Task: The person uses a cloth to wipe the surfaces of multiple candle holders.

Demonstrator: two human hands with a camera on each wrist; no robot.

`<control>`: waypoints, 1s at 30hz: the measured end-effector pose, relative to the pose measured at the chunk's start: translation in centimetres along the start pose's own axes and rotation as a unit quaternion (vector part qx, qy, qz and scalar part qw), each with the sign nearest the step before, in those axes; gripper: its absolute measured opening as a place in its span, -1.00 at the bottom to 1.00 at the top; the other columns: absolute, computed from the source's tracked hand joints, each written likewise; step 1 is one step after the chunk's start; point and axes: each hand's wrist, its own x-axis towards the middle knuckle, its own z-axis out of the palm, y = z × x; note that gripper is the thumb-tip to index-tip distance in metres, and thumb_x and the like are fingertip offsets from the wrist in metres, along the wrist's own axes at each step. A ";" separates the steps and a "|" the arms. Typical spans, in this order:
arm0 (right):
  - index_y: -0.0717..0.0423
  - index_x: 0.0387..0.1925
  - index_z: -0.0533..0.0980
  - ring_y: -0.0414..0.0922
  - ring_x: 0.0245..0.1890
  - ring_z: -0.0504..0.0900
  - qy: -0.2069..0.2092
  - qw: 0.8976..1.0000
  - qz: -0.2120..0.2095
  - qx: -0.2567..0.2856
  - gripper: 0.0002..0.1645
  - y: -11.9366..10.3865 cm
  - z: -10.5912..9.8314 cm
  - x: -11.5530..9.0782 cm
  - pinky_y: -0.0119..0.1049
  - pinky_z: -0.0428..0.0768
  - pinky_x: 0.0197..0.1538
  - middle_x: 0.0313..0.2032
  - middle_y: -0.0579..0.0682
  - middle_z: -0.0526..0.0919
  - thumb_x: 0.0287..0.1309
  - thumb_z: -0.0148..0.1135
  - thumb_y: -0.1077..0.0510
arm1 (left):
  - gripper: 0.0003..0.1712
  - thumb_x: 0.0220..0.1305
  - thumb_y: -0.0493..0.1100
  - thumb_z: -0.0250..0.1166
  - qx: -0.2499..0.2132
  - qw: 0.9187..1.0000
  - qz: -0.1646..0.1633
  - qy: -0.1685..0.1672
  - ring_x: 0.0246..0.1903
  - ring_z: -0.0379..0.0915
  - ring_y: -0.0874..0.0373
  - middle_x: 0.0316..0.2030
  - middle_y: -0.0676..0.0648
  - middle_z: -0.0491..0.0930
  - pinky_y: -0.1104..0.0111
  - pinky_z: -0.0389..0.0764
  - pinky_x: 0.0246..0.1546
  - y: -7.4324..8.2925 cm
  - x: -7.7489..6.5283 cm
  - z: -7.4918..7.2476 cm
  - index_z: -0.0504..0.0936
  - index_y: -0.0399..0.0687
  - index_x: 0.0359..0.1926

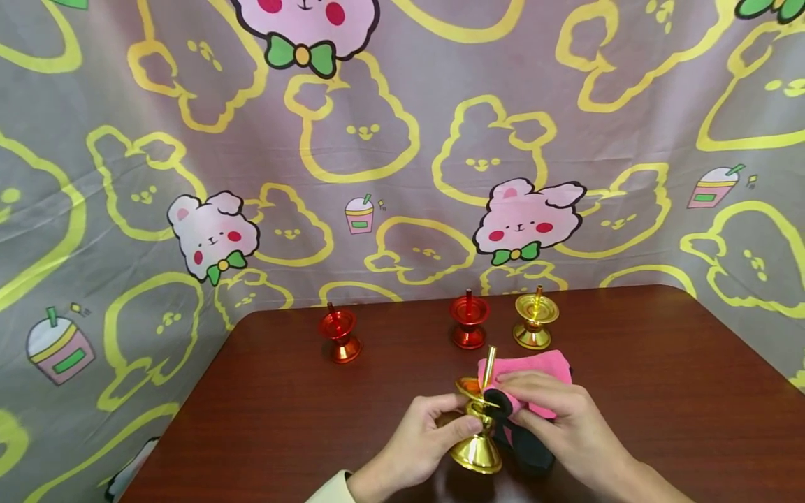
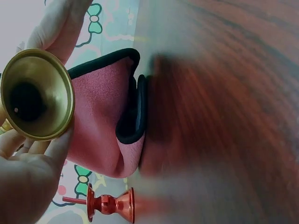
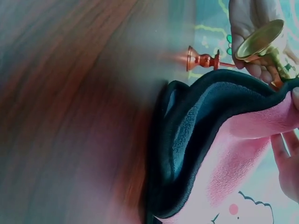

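My left hand (image 1: 411, 440) grips a shiny gold candlestick (image 1: 479, 453) by its waist, thumb in front, slightly tilted, above the near part of the table. A thin tube rises from its dish. My right hand (image 1: 575, 419) pinches a pink cloth (image 1: 546, 365) with a black underside and edging, pressing a fold of it against the dish's right side. In the left wrist view the hollow base of the candlestick (image 2: 60, 93) faces the camera, with the cloth (image 2: 100, 121) behind it. The right wrist view shows the cloth (image 3: 247, 158) hanging in loose folds toward the table.
On the brown wooden table (image 1: 270, 419), a red candlestick (image 1: 342, 339) stands at the back left. Another red candlestick (image 1: 469, 321) and a gold candlestick (image 1: 534, 321) stand side by side farther right. A patterned curtain (image 1: 402, 154) hangs behind the table.
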 end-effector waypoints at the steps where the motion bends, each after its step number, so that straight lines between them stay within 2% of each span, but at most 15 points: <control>1: 0.24 -0.02 0.66 -0.08 0.01 0.64 -0.001 1.000 -0.006 0.002 -0.35 0.1 0.0 0.1 -0.43 0.49 0.16 -0.12 0.04 0.75 -0.28 0.46 0.63 | -0.65 0.44 -0.18 0.25 0.002 1.000 -0.001 0.002 -0.25 0.59 0.31 -0.17 -0.25 0.69 0.40 0.64 -0.20 0.0 0.0 0.0 0.63 -0.40 0.06; 4: 0.24 -0.05 0.67 -0.10 -0.02 0.64 -0.001 1.000 -0.024 0.004 -0.46 0.3 0.1 0.1 -0.43 0.49 0.15 -0.14 0.04 0.75 -0.17 0.47 0.55 | -0.66 0.42 -0.20 0.26 0.004 1.000 -0.004 0.007 -0.26 0.60 0.31 -0.18 -0.25 0.70 0.39 0.65 -0.22 -0.3 0.1 0.1 0.65 -0.40 0.04; 8: 0.23 -0.10 0.69 -0.11 -0.07 0.65 0.007 0.999 -0.045 -0.014 -0.75 0.5 0.4 0.2 -0.47 0.49 0.12 -0.17 0.03 0.74 0.18 0.38 0.23 | -0.69 0.38 -0.22 0.31 -0.001 1.000 -0.020 0.023 -0.29 0.62 0.29 -0.19 -0.25 0.71 0.40 0.65 -0.25 -0.6 0.1 0.2 0.67 -0.40 0.01; 10: 0.21 -0.12 0.70 -0.11 -0.11 0.65 0.010 0.998 -0.054 -0.036 -0.73 0.6 0.5 0.4 -0.49 0.50 0.10 -0.19 0.01 0.74 0.30 0.29 0.09 | -0.69 0.36 -0.24 0.33 -0.005 0.999 -0.037 0.034 -0.28 0.63 0.28 -0.18 -0.25 0.71 0.39 0.66 -0.25 -0.6 0.2 0.3 0.68 -0.39 0.01; 13: 0.18 -0.15 0.71 -0.14 -0.15 0.63 0.009 0.997 -0.056 -0.058 -0.69 0.5 0.7 0.6 -0.52 0.50 0.05 -0.21 -0.02 0.73 0.37 0.22 0.04 | -0.73 0.29 -0.27 0.39 -0.001 0.997 -0.058 0.057 -0.29 0.65 0.27 -0.20 -0.22 0.73 0.39 0.66 -0.27 -0.6 0.2 0.4 0.71 -0.36 -0.04; 16: 0.15 -0.16 0.71 -0.18 -0.17 0.61 0.002 0.996 -0.036 -0.077 -0.65 0.2 0.8 0.7 -0.55 0.50 0.02 -0.23 -0.07 0.72 0.41 0.17 -0.02 | -0.76 0.19 -0.28 0.46 0.028 0.994 -0.058 0.085 -0.32 0.66 0.26 -0.25 -0.17 0.75 0.40 0.66 -0.30 -0.3 0.4 0.7 0.76 -0.29 -0.11; 18: 0.13 -0.18 0.72 -0.21 -0.19 0.58 -0.001 0.996 -0.024 -0.089 -0.63 0.0 0.9 0.8 -0.56 0.49 -0.01 -0.25 -0.11 0.71 0.42 0.15 -0.05 | -0.76 0.13 -0.25 0.51 0.063 0.992 -0.042 0.101 -0.34 0.67 0.28 -0.27 -0.11 0.76 0.41 0.66 -0.33 0.0 0.5 0.9 0.79 -0.22 -0.15; 20: 0.11 -0.19 0.72 -0.23 -0.22 0.56 -0.003 0.995 -0.021 -0.101 -0.64 -0.2 1.0 1.0 -0.55 0.48 -0.05 -0.27 -0.14 0.70 0.42 0.15 -0.05 | -0.76 0.08 -0.20 0.54 0.121 0.986 -0.014 0.115 -0.35 0.66 0.33 -0.30 -0.04 0.76 0.44 0.66 -0.34 0.1 0.7 1.2 0.80 -0.15 -0.19; 22: 0.07 -0.22 0.71 -0.26 -0.26 0.53 -0.003 0.993 -0.021 -0.118 -0.67 -0.3 1.2 1.2 -0.55 0.47 -0.13 -0.30 -0.19 0.68 0.43 0.14 -0.04 | -0.76 0.06 -0.12 0.55 0.210 0.969 0.024 0.126 -0.37 0.62 0.43 -0.35 0.05 0.75 0.52 0.62 -0.36 0.2 0.9 1.4 0.81 -0.06 -0.23; 23: 0.04 -0.23 0.71 -0.27 -0.29 0.50 -0.001 0.991 -0.021 -0.130 -0.68 -0.4 1.3 1.3 -0.54 0.45 -0.18 -0.33 -0.21 0.66 0.43 0.14 -0.04 | -0.77 0.04 -0.08 0.56 0.260 0.956 0.046 0.130 -0.38 0.59 0.46 -0.38 0.08 0.73 0.56 0.59 -0.38 0.1 1.0 1.5 0.81 -0.04 -0.26; 24: 0.02 -0.26 0.70 -0.28 -0.31 0.47 0.000 0.990 -0.021 -0.142 -0.69 -0.4 1.5 1.3 -0.54 0.43 -0.22 -0.35 -0.24 0.63 0.44 0.13 -0.04 | -0.78 0.03 -0.05 0.56 0.311 0.938 0.068 0.134 -0.41 0.57 0.47 -0.43 0.11 0.72 0.60 0.57 -0.41 0.1 1.1 1.6 0.81 -0.02 -0.30; 27: -0.02 -0.33 0.68 -0.32 -0.37 0.41 0.004 0.982 -0.005 -0.188 -0.60 -0.6 2.0 1.5 -0.56 0.36 -0.31 -0.42 -0.30 0.57 0.48 0.04 -0.10 | -0.76 -0.01 0.03 0.56 0.448 0.874 0.123 0.141 -0.55 0.48 0.46 -0.59 0.16 0.61 0.66 0.43 -0.53 -0.2 1.4 1.6 0.72 0.03 -0.50; 28: -0.02 -0.35 0.68 -0.33 -0.38 0.39 0.005 0.980 0.001 -0.201 -0.56 -0.5 2.1 1.4 -0.56 0.35 -0.32 -0.43 -0.32 0.55 0.50 0.00 -0.12 | -0.73 -0.02 0.04 0.56 0.476 0.858 0.134 0.139 -0.59 0.47 0.44 -0.63 0.16 0.57 0.65 0.40 -0.56 -0.3 1.5 1.6 0.68 0.03 -0.55; 29: -0.02 -0.36 0.67 -0.33 -0.38 0.38 0.005 0.978 0.007 -0.210 -0.52 -0.5 2.3 1.4 -0.56 0.34 -0.32 -0.44 -0.32 0.54 0.51 -0.03 -0.14 | -0.68 -0.02 0.05 0.57 0.497 0.846 0.141 0.135 -0.63 0.45 0.42 -0.66 0.16 0.54 0.65 0.37 -0.59 -0.4 1.5 1.6 0.62 0.03 -0.59; 30: -0.02 -0.37 0.67 -0.34 -0.38 0.38 0.005 0.976 0.012 -0.216 -0.49 -0.4 2.3 1.3 -0.56 0.34 -0.32 -0.44 -0.33 0.54 0.51 -0.06 -0.16 | -0.65 -0.02 0.06 0.56 0.511 0.837 0.143 0.131 -0.65 0.43 0.41 -0.68 0.15 0.51 0.64 0.35 -0.61 -0.5 1.5 1.5 0.58 0.04 -0.62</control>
